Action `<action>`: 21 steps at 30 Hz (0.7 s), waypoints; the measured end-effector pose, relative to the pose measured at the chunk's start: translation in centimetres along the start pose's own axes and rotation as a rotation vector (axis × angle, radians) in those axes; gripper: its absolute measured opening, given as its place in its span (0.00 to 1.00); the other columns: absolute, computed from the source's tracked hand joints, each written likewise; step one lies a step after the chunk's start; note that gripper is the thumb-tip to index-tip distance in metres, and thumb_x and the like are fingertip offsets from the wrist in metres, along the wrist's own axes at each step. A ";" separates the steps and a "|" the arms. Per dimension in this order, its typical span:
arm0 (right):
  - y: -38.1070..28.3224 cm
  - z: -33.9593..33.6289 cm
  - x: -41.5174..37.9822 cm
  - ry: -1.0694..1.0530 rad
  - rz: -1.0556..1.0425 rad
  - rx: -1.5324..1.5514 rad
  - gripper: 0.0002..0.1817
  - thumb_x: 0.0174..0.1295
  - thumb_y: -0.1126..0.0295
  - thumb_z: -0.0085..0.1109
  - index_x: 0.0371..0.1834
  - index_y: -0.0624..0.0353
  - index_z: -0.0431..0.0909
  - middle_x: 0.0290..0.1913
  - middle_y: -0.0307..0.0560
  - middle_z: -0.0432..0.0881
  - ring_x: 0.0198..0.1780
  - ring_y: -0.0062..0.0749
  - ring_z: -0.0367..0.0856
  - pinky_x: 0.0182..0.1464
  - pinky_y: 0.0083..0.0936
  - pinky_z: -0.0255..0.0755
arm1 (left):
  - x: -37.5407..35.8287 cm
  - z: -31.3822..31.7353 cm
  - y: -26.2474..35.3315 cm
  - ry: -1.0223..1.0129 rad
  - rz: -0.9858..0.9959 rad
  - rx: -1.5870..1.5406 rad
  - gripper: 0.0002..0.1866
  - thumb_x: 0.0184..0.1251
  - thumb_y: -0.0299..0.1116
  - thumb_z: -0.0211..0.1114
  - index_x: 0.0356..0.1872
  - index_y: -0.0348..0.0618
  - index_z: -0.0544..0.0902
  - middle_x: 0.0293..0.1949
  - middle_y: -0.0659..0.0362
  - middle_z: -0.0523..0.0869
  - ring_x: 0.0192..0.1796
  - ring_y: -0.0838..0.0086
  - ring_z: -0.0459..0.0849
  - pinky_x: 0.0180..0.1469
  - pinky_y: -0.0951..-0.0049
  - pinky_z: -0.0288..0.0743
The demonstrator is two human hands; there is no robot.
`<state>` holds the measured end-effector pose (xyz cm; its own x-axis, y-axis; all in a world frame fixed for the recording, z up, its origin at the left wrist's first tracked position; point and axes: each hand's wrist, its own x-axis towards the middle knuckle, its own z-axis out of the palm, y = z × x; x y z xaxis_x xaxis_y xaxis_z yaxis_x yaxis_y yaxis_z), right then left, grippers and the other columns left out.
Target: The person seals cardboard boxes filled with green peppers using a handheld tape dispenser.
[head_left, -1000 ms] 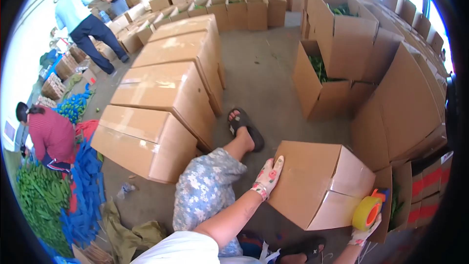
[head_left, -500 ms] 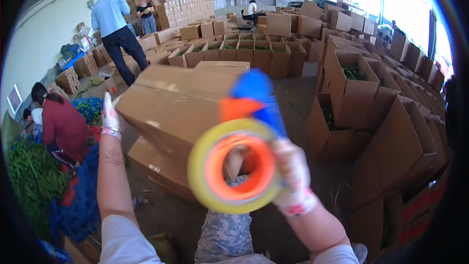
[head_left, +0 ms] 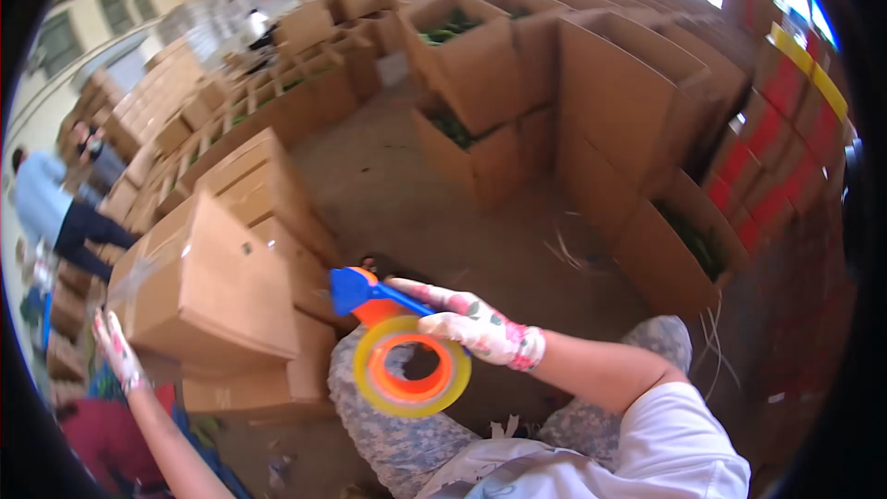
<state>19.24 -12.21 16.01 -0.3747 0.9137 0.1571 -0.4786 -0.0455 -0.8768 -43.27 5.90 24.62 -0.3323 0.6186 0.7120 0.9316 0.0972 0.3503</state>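
My right hand, in a floral glove, is wrapped round the blue handle of a tape dispenser. Its big roll of yellowish tape with an orange core hangs over my camouflage-clad knee, apart from the cartons. My left hand, gloved too, has its fingers stretched out along the left side of a cardboard carton. Shiny clear tape runs over part of that carton, and a cardboard flap juts out at its right end. The carton rests on another carton.
Open cartons with green vegetables stand in rows ahead and to the right. Red-printed cartons are stacked at far right. A person in light blue stands at left; someone in dark red is low at lower left. Pale straps lie on the floor.
My view has swung right and tilted, so the cartons sit further left. The tape dispenser has moved from in front of the carton to its right, over my knee. My left hand stays by the carton.
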 end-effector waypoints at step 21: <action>-4.4 -14.6 -15.1 0.537 0.387 -1.125 0.44 0.58 0.38 0.53 0.76 0.48 0.59 0.44 0.58 0.84 0.52 0.55 0.82 0.56 0.40 0.75 | -24.6 14.8 92.3 -0.575 1.554 -0.104 0.34 0.58 0.45 0.72 0.66 0.48 0.73 0.65 0.52 0.75 0.73 0.56 0.66 0.73 0.58 0.59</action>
<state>38.60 -19.89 10.92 0.1493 0.9758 -0.1600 0.6091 -0.2183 -0.7625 53.09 11.21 30.45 0.9602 0.2594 0.1032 0.2791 -0.8821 -0.3796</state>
